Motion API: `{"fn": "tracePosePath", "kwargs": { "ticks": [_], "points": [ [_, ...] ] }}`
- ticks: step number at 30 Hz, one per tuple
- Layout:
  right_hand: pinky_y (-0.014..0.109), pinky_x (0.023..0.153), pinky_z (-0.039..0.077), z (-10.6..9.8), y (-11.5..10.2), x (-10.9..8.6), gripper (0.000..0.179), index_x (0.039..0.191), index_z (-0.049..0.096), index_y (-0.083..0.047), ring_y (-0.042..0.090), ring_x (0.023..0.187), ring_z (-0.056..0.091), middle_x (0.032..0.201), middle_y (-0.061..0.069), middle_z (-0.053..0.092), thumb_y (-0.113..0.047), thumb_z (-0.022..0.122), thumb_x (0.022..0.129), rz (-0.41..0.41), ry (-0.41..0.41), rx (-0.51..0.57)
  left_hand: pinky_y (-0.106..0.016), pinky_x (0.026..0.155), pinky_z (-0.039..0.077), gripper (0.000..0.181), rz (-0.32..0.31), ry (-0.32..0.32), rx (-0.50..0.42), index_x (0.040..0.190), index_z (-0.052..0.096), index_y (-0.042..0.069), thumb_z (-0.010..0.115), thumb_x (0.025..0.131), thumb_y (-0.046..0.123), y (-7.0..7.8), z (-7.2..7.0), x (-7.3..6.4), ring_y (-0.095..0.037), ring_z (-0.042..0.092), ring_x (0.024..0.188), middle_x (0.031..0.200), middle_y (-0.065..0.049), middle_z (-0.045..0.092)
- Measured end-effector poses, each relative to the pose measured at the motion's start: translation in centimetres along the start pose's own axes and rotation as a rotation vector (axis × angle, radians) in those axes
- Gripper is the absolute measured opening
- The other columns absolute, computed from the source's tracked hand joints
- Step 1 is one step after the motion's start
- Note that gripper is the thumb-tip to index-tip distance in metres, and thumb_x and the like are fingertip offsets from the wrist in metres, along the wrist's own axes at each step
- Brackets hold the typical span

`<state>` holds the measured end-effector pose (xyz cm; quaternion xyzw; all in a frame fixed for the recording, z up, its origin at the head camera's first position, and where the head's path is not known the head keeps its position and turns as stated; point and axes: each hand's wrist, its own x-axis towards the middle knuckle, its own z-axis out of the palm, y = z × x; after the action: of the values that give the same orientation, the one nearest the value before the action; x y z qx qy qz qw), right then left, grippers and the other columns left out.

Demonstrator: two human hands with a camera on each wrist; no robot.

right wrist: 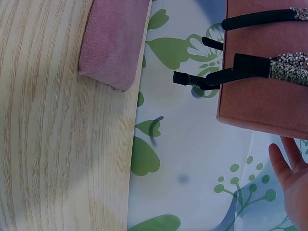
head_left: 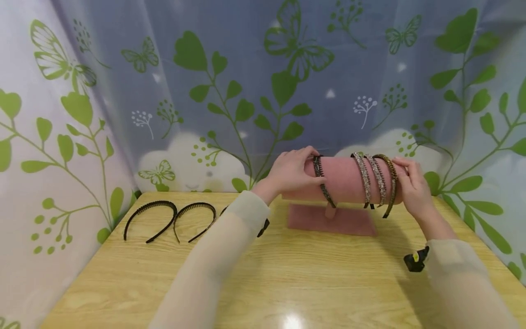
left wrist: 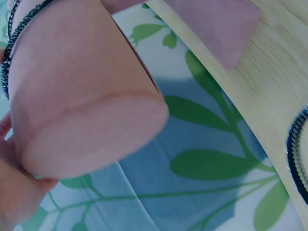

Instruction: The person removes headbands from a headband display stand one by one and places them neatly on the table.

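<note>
Pale sleeves (head_left: 213, 256) nearest the lens, reaching in from below toward both hands. Left hand (head_left: 287, 171) at the left end of a pink roll (head_left: 341, 180), thumb laid along its front, fingers over the top; too much hidden to tell whether pinching. Right by that thumb tip, a dark beaded headband (head_left: 327, 192) straddling the roll, slightly slanted. Right hand (head_left: 415, 189) at the opposite end, thumb and fingers extended and spread apart. Just inward of those fingers, a brownish-gold headband (head_left: 393, 183) over the roll; next inward, two glittery silver headbands (head_left: 363, 178), dark tips below. At the right cuff, a small black device (head_left: 416, 260). Below and between both hands, a pink base (head_left: 312, 221) on a wooden table (head_left: 308, 283), joined to the roll by a short post (head_left: 330, 212). Well left of the left hand, two dark toothed headbands (head_left: 155, 202) on the tabletop, open ends nearward. Beyond both hands, a cloth backdrop (head_left: 246, 59) with green leaves and butterflies.
</note>
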<state>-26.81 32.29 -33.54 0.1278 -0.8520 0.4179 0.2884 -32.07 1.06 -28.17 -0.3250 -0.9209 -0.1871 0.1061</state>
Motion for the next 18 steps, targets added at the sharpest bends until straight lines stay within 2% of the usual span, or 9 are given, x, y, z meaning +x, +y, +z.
{"fn": "tracePosePath", "kwargs": {
  "ticks": [5,9,11,15,18],
  "points": [
    [0.041,0.113,0.017,0.0,0.0,0.1,0.041,0.136,0.042,0.005,0.048,0.132,0.029,0.141,0.028,0.034,-0.021,0.031,0.107,0.003,-0.017,0.003,-0.039,0.111,0.023,0.058,0.011,-0.003,-0.047,0.129,0.051,0.026,0.068,0.082,0.056,-1.3,-0.5,-0.8,-0.012,0.052,0.116,0.124,0.010,0.057],
    [0.043,0.114,0.016,0.0,0.0,0.1,0.042,0.136,0.041,0.006,0.049,0.132,0.028,0.141,0.028,0.034,-0.022,0.030,0.107,0.009,-0.023,-0.001,-0.041,0.114,0.015,0.059,0.020,0.007,-0.049,0.128,0.052,0.025,0.070,0.080,0.055,-2.1,-1.0,-1.5,-0.011,0.051,0.119,0.127,0.011,0.056],
    [0.042,0.114,0.016,-0.1,0.0,0.1,0.042,0.136,0.041,0.006,0.049,0.132,0.029,0.140,0.029,0.034,-0.022,0.030,0.107,0.012,-0.017,-0.002,-0.039,0.113,0.019,0.061,0.009,0.015,-0.052,0.129,0.052,0.025,0.071,0.080,0.055,-2.5,-1.2,-1.8,-0.012,0.051,0.118,0.127,0.010,0.056],
    [0.040,0.114,0.016,-0.1,-0.1,0.1,0.042,0.136,0.041,0.006,0.049,0.132,0.029,0.140,0.029,0.034,-0.023,0.030,0.107,0.010,-0.007,0.000,-0.038,0.103,0.036,0.064,-0.017,0.030,-0.078,0.132,0.051,0.024,0.073,0.079,0.055,-3.2,-1.4,-2.3,-0.019,0.052,0.116,0.128,0.007,0.056],
    [0.038,0.113,0.016,0.0,0.0,0.0,0.042,0.135,0.041,0.007,0.048,0.132,0.029,0.140,0.029,0.034,-0.022,0.031,0.107,0.004,-0.010,0.009,-0.038,0.096,0.042,0.068,-0.022,0.032,-0.098,0.133,0.050,0.023,0.074,0.078,0.054,-3.7,-1.5,-2.7,-0.020,0.052,0.116,0.129,0.006,0.055]
  ]
}}
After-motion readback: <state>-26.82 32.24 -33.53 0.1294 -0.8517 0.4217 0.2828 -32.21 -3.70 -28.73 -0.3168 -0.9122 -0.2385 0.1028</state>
